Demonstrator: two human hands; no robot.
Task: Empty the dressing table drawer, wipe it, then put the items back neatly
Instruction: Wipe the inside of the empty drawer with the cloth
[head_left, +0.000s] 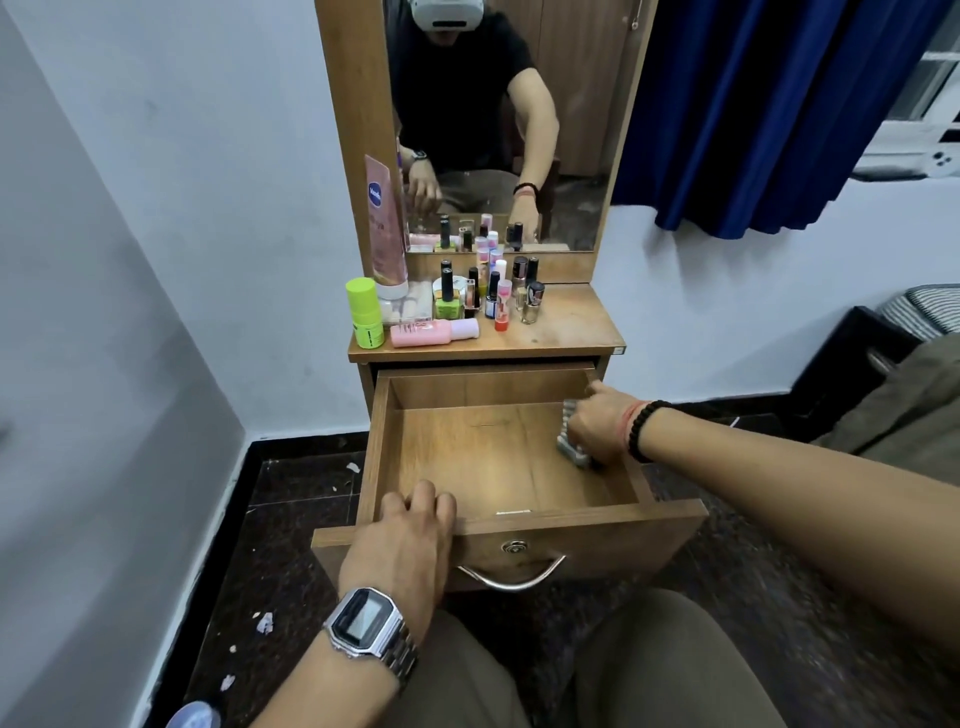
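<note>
Drawer (498, 457) pulled open, emptied; stiff wood, steadied at near front edge by left hand (410, 530), fingers curled over it. Right hand (597, 426) clutches soft grey cloth (571, 449), far right corner. Small bottles (488, 296) on desk (566, 327): light, fragile.

Brown wooden drawer (498, 457); grey cloth (571, 451); blue curtain (753, 104); lime-green bottle (365, 313).
</note>
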